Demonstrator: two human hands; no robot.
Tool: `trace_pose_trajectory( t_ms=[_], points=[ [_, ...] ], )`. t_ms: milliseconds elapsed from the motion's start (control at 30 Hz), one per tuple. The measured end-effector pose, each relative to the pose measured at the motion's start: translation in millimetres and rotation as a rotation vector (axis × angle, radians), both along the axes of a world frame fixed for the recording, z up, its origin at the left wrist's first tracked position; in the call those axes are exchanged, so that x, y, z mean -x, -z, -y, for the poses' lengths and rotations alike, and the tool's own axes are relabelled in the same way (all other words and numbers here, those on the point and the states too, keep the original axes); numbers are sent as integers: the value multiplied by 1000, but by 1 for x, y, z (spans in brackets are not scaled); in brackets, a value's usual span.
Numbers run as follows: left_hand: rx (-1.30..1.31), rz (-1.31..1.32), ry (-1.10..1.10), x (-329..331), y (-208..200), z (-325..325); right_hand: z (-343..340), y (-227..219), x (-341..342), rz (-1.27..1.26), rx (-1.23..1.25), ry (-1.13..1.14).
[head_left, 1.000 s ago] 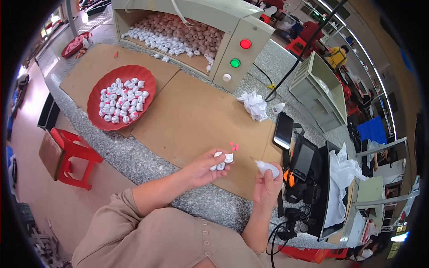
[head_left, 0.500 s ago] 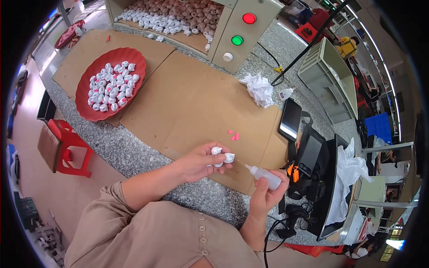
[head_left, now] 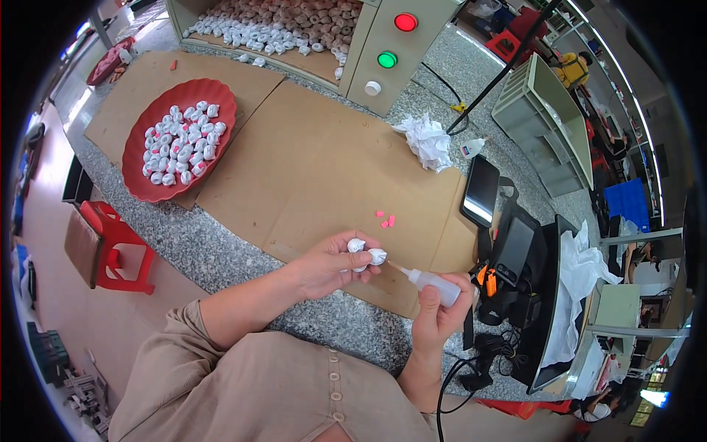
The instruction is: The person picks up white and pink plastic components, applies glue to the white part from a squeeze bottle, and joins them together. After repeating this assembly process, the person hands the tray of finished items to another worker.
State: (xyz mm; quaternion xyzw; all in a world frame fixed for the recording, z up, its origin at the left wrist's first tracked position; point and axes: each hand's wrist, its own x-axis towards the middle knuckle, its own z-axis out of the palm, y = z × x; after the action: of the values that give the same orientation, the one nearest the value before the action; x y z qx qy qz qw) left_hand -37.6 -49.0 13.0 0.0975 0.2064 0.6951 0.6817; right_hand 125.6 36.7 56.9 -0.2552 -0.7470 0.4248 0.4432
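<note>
My left hand (head_left: 324, 269) is closed around a few small white rounded pieces, one white piece (head_left: 377, 256) poking out past the thumb and fingertips. In my right hand (head_left: 440, 317) is a translucent squeeze bottle (head_left: 425, 281), tilted with its thin nozzle toward that piece. The nozzle tip is close to the piece; whether they touch I cannot tell. Just beyond my hands, several small pink bits (head_left: 385, 219) lie on the brown cardboard (head_left: 309, 162). At the left, a red scalloped plate (head_left: 138, 177) holds many similar white pieces, some with pink spots.
Beyond the cardboard stands a beige box (head_left: 361, 55) with lit buttons and more pieces inside. Crumpled paper (head_left: 426, 144), a small white bottle (head_left: 473, 148), a phone (head_left: 480, 190) and a black tray (head_left: 536, 379) are on the right. A grey crate (head_left: 541, 132) stands farther back.
The squeeze bottle has come slightly left, its nozzle tip closer to the white piece in my left hand. My left hand keeps its hold. The whole view has shifted slightly.
</note>
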Motion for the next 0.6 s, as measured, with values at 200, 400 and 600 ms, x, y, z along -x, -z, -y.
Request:
trace_pose_trajectory(
  t_ms=[200, 400, 600],
  points=[
    [13, -13, -2, 0, -2, 0, 3, -3, 2, -42, 117, -5],
    [12, -19, 0, -1, -2, 0, 4, -4, 3, -33, 133, 4],
    [0, -16, -3, 0, 0, 1, 2, -3, 1, -58, 88, 0]
  ],
)
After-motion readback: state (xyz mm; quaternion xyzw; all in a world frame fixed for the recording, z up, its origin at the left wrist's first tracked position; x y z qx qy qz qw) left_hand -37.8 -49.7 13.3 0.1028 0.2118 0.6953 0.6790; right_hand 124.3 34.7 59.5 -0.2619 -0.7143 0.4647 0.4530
